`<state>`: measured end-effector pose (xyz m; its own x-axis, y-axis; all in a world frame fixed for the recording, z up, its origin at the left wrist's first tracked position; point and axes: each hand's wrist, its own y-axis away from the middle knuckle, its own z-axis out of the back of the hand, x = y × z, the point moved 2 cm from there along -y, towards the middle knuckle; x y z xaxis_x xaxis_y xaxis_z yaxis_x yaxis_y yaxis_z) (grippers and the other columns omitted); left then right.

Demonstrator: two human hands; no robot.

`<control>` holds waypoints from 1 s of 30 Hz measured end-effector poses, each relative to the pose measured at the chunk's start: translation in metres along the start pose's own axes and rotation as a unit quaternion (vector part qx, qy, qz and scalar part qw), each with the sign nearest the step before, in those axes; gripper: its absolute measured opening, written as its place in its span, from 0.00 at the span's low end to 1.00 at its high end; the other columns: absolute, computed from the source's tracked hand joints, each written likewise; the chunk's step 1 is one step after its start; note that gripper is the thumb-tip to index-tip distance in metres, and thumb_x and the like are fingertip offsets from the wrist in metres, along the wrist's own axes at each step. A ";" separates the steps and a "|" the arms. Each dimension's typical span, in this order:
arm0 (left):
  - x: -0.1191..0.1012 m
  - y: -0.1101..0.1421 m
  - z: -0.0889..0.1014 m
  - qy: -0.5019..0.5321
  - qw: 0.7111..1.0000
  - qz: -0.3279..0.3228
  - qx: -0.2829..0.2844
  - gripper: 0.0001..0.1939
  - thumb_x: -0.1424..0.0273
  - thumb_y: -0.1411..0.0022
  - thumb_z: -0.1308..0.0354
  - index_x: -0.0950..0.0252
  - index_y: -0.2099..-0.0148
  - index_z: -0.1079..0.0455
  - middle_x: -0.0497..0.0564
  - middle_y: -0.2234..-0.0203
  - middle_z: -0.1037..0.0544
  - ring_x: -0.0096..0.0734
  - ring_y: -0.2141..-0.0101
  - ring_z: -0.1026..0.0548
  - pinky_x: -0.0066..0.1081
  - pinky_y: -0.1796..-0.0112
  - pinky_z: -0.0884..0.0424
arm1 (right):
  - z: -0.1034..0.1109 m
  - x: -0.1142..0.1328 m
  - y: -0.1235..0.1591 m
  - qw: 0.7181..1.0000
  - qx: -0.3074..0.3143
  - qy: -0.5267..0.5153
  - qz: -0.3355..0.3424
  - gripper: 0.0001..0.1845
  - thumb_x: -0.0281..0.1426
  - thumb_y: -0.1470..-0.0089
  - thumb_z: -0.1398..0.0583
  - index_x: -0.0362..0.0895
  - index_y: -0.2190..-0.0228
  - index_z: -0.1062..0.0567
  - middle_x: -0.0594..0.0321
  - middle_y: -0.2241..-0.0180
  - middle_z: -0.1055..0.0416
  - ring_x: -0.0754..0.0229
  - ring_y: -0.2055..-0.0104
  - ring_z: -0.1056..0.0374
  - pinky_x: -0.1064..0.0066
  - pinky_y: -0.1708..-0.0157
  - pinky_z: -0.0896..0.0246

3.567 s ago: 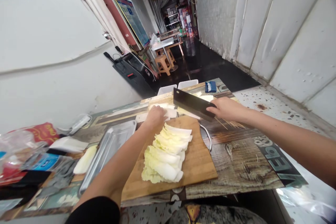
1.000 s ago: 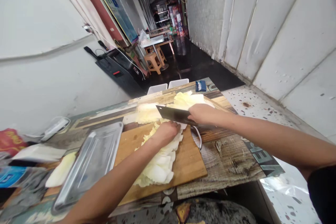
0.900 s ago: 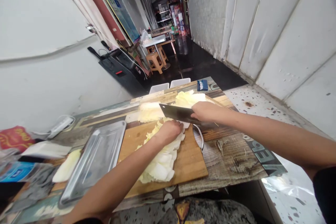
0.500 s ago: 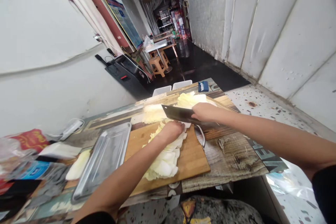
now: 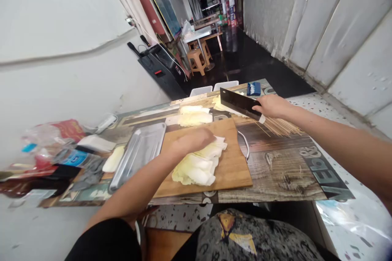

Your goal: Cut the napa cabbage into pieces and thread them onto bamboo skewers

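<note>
My left hand [image 5: 191, 140] rests palm down on a pile of cut pale-yellow cabbage leaves [image 5: 196, 165] on a wooden cutting board [image 5: 228, 171]; its fingers are smeared by motion. My right hand [image 5: 271, 106] grips the handle of a dark cleaver [image 5: 239, 104], held in the air above the far right corner of the board, blade pointing left. More cabbage pieces [image 5: 194, 116] lie on the table behind the board.
A steel tray [image 5: 137, 155] lies left of the board, with a white piece [image 5: 113, 159] beside it. Bamboo skewers [image 5: 280, 128] lie under my right wrist. Packets and bags [image 5: 52, 151] crowd the left end. A blue box [image 5: 254, 88] sits at the far edge.
The cleaver has lifted off the cabbage and swung back to the right. My left hand has slid nearer along the cabbage pile. The camera has tilted down.
</note>
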<state>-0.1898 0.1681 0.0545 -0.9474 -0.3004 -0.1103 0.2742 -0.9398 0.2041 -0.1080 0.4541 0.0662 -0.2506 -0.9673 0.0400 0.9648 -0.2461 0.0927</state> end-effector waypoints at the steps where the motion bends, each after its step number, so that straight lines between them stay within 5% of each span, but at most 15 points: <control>1: 0.000 0.000 0.004 0.004 1.000 -0.013 0.012 0.16 0.66 0.32 0.52 0.65 0.61 0.23 0.52 0.65 0.19 0.30 0.65 0.23 0.27 0.60 0.31 | 0.000 0.000 0.000 1.000 0.004 -0.001 0.005 0.22 0.41 0.39 0.48 0.36 0.59 0.23 0.44 0.61 0.24 0.48 0.59 0.27 0.65 0.64 0.37; 4: 0.011 -0.007 0.020 0.029 0.998 -0.046 0.041 0.12 0.66 0.35 0.47 0.60 0.56 0.23 0.48 0.61 0.19 0.29 0.63 0.22 0.25 0.60 0.31 | 0.001 0.006 0.004 0.999 0.005 -0.002 0.034 0.21 0.39 0.39 0.48 0.37 0.62 0.23 0.46 0.63 0.23 0.50 0.60 0.27 0.66 0.65 0.38; 8: 0.051 -0.027 0.034 -0.047 0.997 0.050 -0.032 0.14 0.69 0.34 0.48 0.62 0.52 0.24 0.52 0.56 0.20 0.34 0.55 0.24 0.29 0.53 0.32 | 0.005 0.012 0.012 0.999 -0.015 -0.016 0.037 0.21 0.40 0.38 0.49 0.37 0.63 0.23 0.46 0.64 0.23 0.49 0.61 0.27 0.66 0.66 0.39; 14: 0.093 -0.050 0.019 -0.105 0.987 0.102 -0.060 0.25 0.77 0.43 0.41 0.66 0.42 0.32 0.62 0.46 0.28 0.44 0.46 0.31 0.40 0.46 0.37 | 0.008 0.014 0.019 0.999 -0.007 -0.009 0.037 0.21 0.41 0.38 0.49 0.38 0.63 0.24 0.45 0.62 0.23 0.49 0.60 0.27 0.66 0.66 0.39; 19: 0.102 -0.061 0.014 -0.087 0.988 0.113 -0.059 0.15 0.76 0.40 0.45 0.67 0.52 0.25 0.58 0.58 0.21 0.42 0.54 0.25 0.37 0.49 0.35 | 0.011 0.016 0.028 0.999 -0.024 -0.017 0.038 0.21 0.40 0.37 0.50 0.37 0.63 0.25 0.45 0.63 0.23 0.47 0.60 0.27 0.66 0.67 0.40; 26: 0.112 -0.052 0.042 -0.025 0.985 0.131 -0.110 0.18 0.72 0.35 0.54 0.66 0.47 0.29 0.56 0.53 0.22 0.39 0.54 0.25 0.33 0.52 0.33 | 0.017 0.015 0.038 0.995 -0.065 -0.065 0.039 0.20 0.39 0.37 0.50 0.39 0.64 0.24 0.48 0.63 0.23 0.48 0.61 0.27 0.66 0.65 0.39; 30: 0.097 -0.052 0.051 0.034 0.996 0.056 -0.064 0.16 0.72 0.36 0.50 0.65 0.50 0.26 0.51 0.51 0.22 0.35 0.52 0.26 0.29 0.50 0.34 | 0.019 0.011 0.041 0.993 -0.076 -0.087 0.023 0.21 0.40 0.38 0.50 0.40 0.64 0.23 0.49 0.63 0.23 0.49 0.61 0.27 0.65 0.65 0.39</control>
<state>-0.3046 0.1959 0.0832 -0.8973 -0.4115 -0.1597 0.4012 -0.9112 0.0937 -0.0732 0.4343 0.0893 -0.2041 -0.9554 0.2136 0.9729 -0.2221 -0.0641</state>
